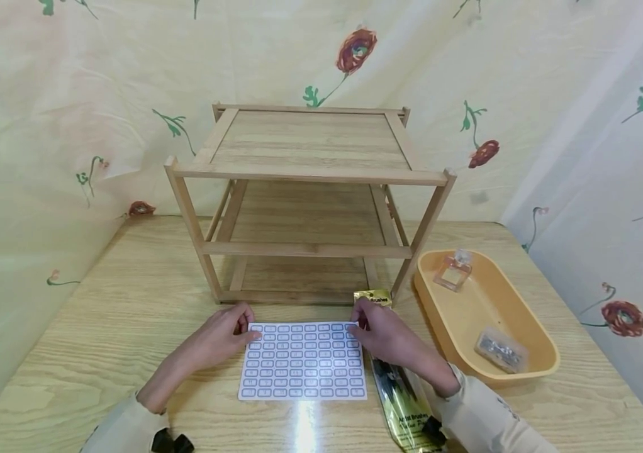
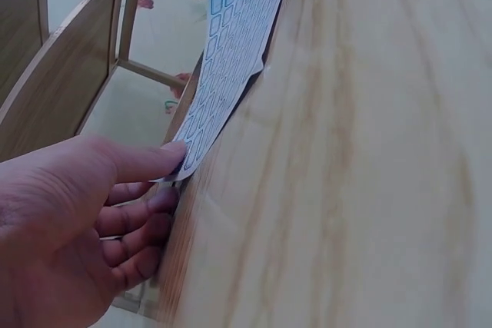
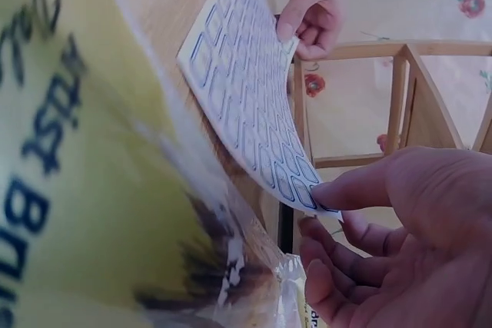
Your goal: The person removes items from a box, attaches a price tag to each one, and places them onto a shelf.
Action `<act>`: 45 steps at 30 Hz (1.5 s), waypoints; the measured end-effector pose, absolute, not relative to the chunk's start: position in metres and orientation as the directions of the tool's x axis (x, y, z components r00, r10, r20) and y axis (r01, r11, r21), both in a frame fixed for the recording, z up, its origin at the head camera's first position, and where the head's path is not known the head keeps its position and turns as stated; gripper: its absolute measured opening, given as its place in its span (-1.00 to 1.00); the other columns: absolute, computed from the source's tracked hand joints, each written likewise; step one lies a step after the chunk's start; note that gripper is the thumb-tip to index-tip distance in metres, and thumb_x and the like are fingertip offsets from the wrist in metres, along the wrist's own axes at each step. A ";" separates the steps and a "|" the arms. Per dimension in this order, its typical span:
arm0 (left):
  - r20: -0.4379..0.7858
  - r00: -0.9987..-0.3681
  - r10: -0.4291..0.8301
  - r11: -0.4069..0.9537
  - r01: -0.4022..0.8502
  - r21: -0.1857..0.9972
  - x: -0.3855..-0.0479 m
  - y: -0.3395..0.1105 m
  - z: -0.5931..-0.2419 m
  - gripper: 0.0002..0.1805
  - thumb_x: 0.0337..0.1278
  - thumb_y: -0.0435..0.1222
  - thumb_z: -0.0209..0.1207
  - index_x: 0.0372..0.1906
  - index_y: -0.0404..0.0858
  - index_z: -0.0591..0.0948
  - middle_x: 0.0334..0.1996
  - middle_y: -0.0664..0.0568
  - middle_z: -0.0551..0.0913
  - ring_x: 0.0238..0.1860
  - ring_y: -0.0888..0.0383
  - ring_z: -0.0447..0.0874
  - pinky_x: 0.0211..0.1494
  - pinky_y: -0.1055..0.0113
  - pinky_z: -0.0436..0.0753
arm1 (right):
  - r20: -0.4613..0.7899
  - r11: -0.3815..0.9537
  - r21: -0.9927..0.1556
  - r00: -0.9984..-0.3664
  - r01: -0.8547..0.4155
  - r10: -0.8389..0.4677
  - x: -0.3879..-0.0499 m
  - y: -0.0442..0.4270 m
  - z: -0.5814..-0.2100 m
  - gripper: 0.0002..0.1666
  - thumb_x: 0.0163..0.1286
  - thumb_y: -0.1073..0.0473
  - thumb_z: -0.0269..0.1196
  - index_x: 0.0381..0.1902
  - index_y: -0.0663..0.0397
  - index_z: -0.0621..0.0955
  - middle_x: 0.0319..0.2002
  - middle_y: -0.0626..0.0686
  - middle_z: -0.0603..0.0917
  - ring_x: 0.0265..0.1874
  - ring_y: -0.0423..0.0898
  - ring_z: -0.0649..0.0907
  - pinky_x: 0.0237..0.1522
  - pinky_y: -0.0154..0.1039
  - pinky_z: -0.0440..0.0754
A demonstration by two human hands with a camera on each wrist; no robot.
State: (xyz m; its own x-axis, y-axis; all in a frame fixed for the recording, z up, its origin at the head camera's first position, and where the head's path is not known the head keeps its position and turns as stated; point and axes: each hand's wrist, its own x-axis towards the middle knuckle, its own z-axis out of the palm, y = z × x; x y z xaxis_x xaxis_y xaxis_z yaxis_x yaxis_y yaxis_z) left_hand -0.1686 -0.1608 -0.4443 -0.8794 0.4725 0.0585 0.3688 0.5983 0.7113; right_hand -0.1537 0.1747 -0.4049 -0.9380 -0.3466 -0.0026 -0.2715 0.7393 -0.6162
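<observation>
A white label sheet point(image 1: 304, 362), printed with rows of small blue-framed boxes, is held by its two far corners in the head view. My left hand point(image 1: 222, 336) pinches the far left corner between thumb and fingers. At the far right corner my right hand point(image 1: 386, 333) pinches the sheet the same way. Both wrist views show the sheet point(image 2: 231, 59) bending, its far edge raised off the tabletop. Under my right forearm lies a clear and gold pack of artist brushes point(image 1: 406, 409), partly hidden by that arm.
A three-tier wooden shelf point(image 1: 310, 176) stands behind the sheet. To the right sits a yellow tray point(image 1: 491, 302) containing a perfume bottle point(image 1: 453, 270) and a small clear box of metal pieces point(image 1: 501, 350). Flowered cloth point(image 1: 525, 94) hangs around the wooden tabletop point(image 1: 112, 314).
</observation>
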 end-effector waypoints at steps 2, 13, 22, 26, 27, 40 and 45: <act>0.061 -0.880 0.471 0.581 0.361 0.730 -0.168 -0.161 -0.444 -0.86 0.39 -0.34 0.29 -0.18 -0.26 0.53 -0.45 0.11 0.48 -0.44 0.20 0.42 -0.42 0.36 0.46 | 0.007 0.700 -0.660 -0.934 -0.273 -0.357 -0.153 0.177 -0.405 -0.80 0.37 0.39 0.35 -0.25 0.13 0.50 -0.48 -0.03 0.50 -0.53 -0.15 0.46 -0.55 -0.32 0.42; 0.094 -0.867 0.489 0.440 0.338 0.832 -0.169 -0.166 -0.438 -0.88 0.45 -0.45 0.16 -0.03 -0.41 0.61 -0.37 0.07 0.68 -0.36 0.19 0.61 -0.32 0.35 0.63 | -0.012 0.501 -0.845 -0.929 -0.188 -0.369 -0.152 0.186 -0.406 -0.82 0.48 0.44 0.20 0.00 0.36 0.50 -0.62 -0.05 0.48 -0.75 -0.25 0.27 -0.68 -0.40 0.18; 0.113 -0.877 0.466 0.318 0.285 0.904 -0.169 -0.169 -0.436 -0.84 0.45 -0.50 0.13 0.00 -0.51 0.61 -0.27 -0.08 0.70 -0.31 0.11 0.68 -0.24 0.27 0.73 | 0.067 0.457 -0.851 -0.915 -0.260 -0.397 -0.150 0.190 -0.402 -0.92 0.48 0.43 0.22 -0.14 0.37 0.64 -0.42 0.06 0.69 -0.57 -0.15 0.56 -0.61 -0.36 0.46; 0.127 -0.873 0.471 0.269 0.280 0.922 -0.169 -0.170 -0.437 -0.82 0.46 -0.50 0.12 0.02 -0.54 0.59 -0.26 -0.11 0.70 -0.34 0.14 0.68 -0.26 0.27 0.73 | 0.080 0.442 -0.858 -0.917 -0.262 -0.390 -0.148 0.191 -0.400 -0.92 0.48 0.43 0.21 -0.15 0.38 0.64 -0.39 0.07 0.70 -0.48 -0.09 0.67 -0.49 -0.24 0.68; 0.130 -0.871 0.474 0.260 0.279 0.924 -0.169 -0.171 -0.437 -0.81 0.46 -0.50 0.12 0.03 -0.55 0.59 -0.26 -0.12 0.70 -0.34 0.15 0.68 -0.26 0.28 0.73 | 0.081 0.441 -0.858 -0.918 -0.262 -0.388 -0.147 0.191 -0.400 -0.92 0.48 0.43 0.21 -0.15 0.38 0.64 -0.39 0.08 0.70 -0.46 -0.09 0.69 -0.46 -0.22 0.71; 0.096 -0.861 0.499 0.106 0.171 0.979 -0.168 -0.174 -0.428 -0.70 0.52 -0.44 0.09 0.12 -0.64 0.51 -0.21 -0.25 0.70 -0.31 0.15 0.68 -0.21 0.29 0.72 | 0.133 0.316 -0.912 -0.917 -0.262 -0.377 -0.143 0.201 -0.391 -0.89 0.49 0.42 0.22 -0.13 0.43 0.62 -0.35 0.14 0.72 -0.39 -0.08 0.71 -0.32 -0.15 0.77; 0.107 -0.852 0.512 0.056 0.157 0.986 -0.166 -0.171 -0.422 -0.69 0.52 -0.41 0.11 0.12 -0.61 0.50 -0.17 -0.21 0.71 -0.26 0.09 0.72 -0.17 0.24 0.75 | 0.160 0.309 -0.911 -0.922 -0.275 -0.352 -0.140 0.206 -0.386 -0.90 0.49 0.41 0.23 -0.14 0.42 0.63 -0.36 0.13 0.73 -0.43 -0.11 0.71 -0.35 -0.15 0.75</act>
